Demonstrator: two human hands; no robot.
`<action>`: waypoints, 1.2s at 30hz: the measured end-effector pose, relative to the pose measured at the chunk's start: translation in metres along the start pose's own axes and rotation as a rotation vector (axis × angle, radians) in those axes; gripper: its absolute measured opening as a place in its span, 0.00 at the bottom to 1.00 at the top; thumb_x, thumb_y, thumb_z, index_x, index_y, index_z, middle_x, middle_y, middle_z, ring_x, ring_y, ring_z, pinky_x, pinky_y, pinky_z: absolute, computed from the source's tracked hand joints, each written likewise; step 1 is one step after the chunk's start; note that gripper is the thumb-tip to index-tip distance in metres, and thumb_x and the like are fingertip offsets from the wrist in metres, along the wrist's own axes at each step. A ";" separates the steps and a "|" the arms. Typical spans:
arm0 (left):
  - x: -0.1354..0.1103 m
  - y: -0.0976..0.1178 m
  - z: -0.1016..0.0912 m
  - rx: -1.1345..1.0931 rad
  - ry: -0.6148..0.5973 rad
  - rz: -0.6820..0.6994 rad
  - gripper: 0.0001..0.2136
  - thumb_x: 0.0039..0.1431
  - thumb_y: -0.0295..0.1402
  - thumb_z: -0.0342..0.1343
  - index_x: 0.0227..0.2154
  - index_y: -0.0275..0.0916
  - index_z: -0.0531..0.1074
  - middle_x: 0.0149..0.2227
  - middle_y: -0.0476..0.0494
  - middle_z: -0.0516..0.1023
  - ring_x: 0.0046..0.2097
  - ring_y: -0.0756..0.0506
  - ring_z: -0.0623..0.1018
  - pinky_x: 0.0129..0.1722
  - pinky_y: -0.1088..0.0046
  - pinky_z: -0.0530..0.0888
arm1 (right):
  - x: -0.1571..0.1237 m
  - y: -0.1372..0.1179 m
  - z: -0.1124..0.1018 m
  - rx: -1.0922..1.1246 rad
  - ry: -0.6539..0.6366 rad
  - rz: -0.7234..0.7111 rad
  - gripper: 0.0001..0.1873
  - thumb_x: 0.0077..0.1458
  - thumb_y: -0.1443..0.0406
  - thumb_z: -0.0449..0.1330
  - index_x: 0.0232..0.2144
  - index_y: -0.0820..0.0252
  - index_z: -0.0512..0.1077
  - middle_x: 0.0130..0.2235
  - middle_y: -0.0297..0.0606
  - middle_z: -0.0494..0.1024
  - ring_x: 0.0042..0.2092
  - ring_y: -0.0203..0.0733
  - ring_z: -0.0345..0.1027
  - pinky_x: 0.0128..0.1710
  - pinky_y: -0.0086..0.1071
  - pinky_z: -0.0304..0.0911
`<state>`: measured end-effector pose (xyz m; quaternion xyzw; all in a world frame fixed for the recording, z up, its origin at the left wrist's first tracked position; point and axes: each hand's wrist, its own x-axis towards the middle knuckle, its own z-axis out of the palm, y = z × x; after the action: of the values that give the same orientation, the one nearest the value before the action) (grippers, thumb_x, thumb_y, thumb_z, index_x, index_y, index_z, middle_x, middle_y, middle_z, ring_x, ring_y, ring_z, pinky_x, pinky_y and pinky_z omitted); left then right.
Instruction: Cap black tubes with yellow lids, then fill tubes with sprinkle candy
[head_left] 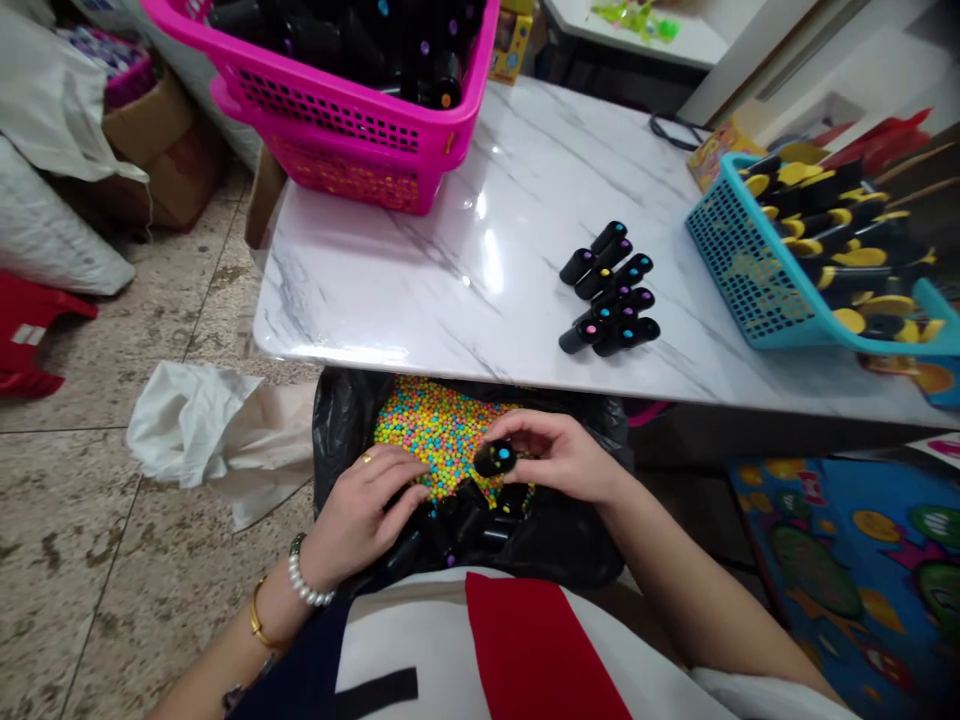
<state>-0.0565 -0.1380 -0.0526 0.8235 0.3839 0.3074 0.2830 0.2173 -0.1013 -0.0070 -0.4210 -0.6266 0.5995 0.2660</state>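
My right hand (559, 455) is pinched on a short black tube (495, 458) with coloured dots on its end, held over a black bag (341, 420) on my lap. The bag holds a heap of small pastel beads (442, 425) and several loose black tubes (469, 515). My left hand (364, 510) rests curled in the bag, fingertips among the beads and black tubes; what it holds, if anything, is hidden. On the marble table (420, 290) lies a pile of finished black tubes (611, 290) with coloured ends.
Two stacked pink baskets (360, 120) full of black tubes stand at the table's far left. A blue basket (757, 280) of black and yellow pieces sits at the right. White cloth (202, 430), cardboard boxes (157, 140) and sacks lie on the tiled floor at left.
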 end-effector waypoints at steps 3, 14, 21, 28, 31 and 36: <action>-0.003 -0.002 -0.002 0.055 -0.061 0.001 0.12 0.61 0.28 0.53 0.47 0.39 0.71 0.44 0.40 0.76 0.47 0.44 0.73 0.50 0.61 0.72 | -0.014 -0.004 -0.007 0.194 0.143 0.003 0.19 0.45 0.64 0.69 0.42 0.57 0.72 0.42 0.38 0.76 0.43 0.41 0.72 0.45 0.38 0.69; 0.004 0.018 -0.009 0.139 -0.025 0.090 0.13 0.62 0.31 0.51 0.49 0.43 0.68 0.44 0.41 0.77 0.47 0.43 0.76 0.47 0.62 0.76 | -0.061 -0.005 -0.033 -0.190 0.801 -0.181 0.17 0.49 0.63 0.66 0.43 0.56 0.73 0.44 0.39 0.76 0.43 0.42 0.73 0.45 0.36 0.71; 0.079 0.021 -0.017 0.327 0.181 0.166 0.25 0.60 0.38 0.54 0.60 0.42 0.57 0.56 0.34 0.69 0.58 0.36 0.69 0.54 0.52 0.71 | -0.060 0.005 -0.125 -0.613 1.283 -0.065 0.17 0.45 0.58 0.64 0.38 0.59 0.75 0.37 0.40 0.80 0.38 0.46 0.74 0.44 0.43 0.68; 0.195 0.034 0.033 0.565 -0.051 0.041 0.56 0.46 0.66 0.48 0.63 0.17 0.46 0.64 0.14 0.49 0.66 0.24 0.47 0.63 0.46 0.52 | -0.031 0.005 -0.134 -0.667 0.960 -0.006 0.46 0.39 0.58 0.68 0.60 0.60 0.58 0.51 0.47 0.75 0.52 0.52 0.69 0.53 0.47 0.60; 0.234 0.035 0.051 0.624 -0.143 -0.057 0.63 0.40 0.70 0.46 0.62 0.13 0.45 0.65 0.13 0.45 0.66 0.23 0.45 0.63 0.46 0.47 | -0.027 0.003 -0.135 -0.739 0.835 0.041 0.64 0.34 0.55 0.71 0.67 0.60 0.40 0.60 0.54 0.65 0.62 0.57 0.56 0.62 0.56 0.42; 0.270 0.030 0.062 0.628 -0.157 -0.108 0.67 0.34 0.73 0.45 0.63 0.14 0.42 0.66 0.14 0.43 0.67 0.23 0.45 0.64 0.47 0.44 | -0.021 0.002 -0.146 -0.773 0.844 0.077 0.68 0.37 0.53 0.69 0.67 0.58 0.29 0.60 0.51 0.66 0.65 0.56 0.49 0.64 0.57 0.30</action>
<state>0.1413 0.0490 0.0066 0.8701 0.4800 0.0942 0.0599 0.3504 -0.0425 0.0147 -0.7132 -0.6239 0.1159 0.2977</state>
